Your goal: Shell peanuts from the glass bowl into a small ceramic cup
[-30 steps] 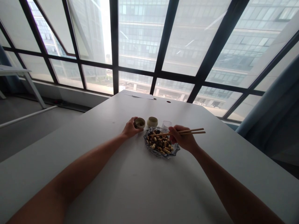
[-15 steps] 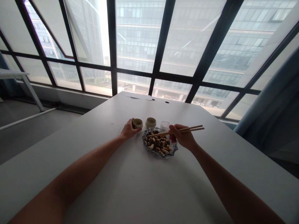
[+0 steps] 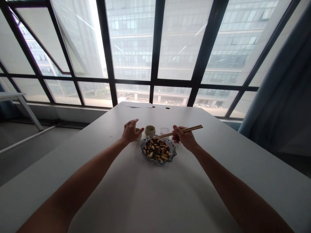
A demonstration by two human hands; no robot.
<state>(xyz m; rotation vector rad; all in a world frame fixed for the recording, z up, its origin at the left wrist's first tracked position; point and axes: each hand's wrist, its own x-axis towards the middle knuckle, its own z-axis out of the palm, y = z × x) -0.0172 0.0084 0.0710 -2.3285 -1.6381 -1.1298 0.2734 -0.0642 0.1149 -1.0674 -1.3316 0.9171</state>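
My left hand (image 3: 130, 130) is open, fingers spread, just beside and partly in front of a small pale cup (image 3: 139, 135). Whether it still touches that cup I cannot tell. A second pale cup (image 3: 150, 130) stands to the right, with a small clear glass (image 3: 164, 131) beyond it. In front of these is a scalloped glass bowl (image 3: 158, 164) filled with peanuts (image 3: 156, 150) and small dark pieces. My right hand (image 3: 183, 136) is closed around a pair of wooden chopsticks (image 3: 191, 128). Their tips are over the bowl's far edge, with nothing visible between them.
The white table (image 3: 136, 197) reaches to the windows. Papers (image 3: 139, 105) lie at its far end beside dark round holes (image 3: 167, 108). A blue curtain (image 3: 269, 106) hangs at the right, and another white table (image 3: 12, 96) stands at the left.
My left hand has let go of the left cup and spread its fingers. My right hand still holds the chopsticks, their tips now at the bowl's far edge. The camera view has shifted.
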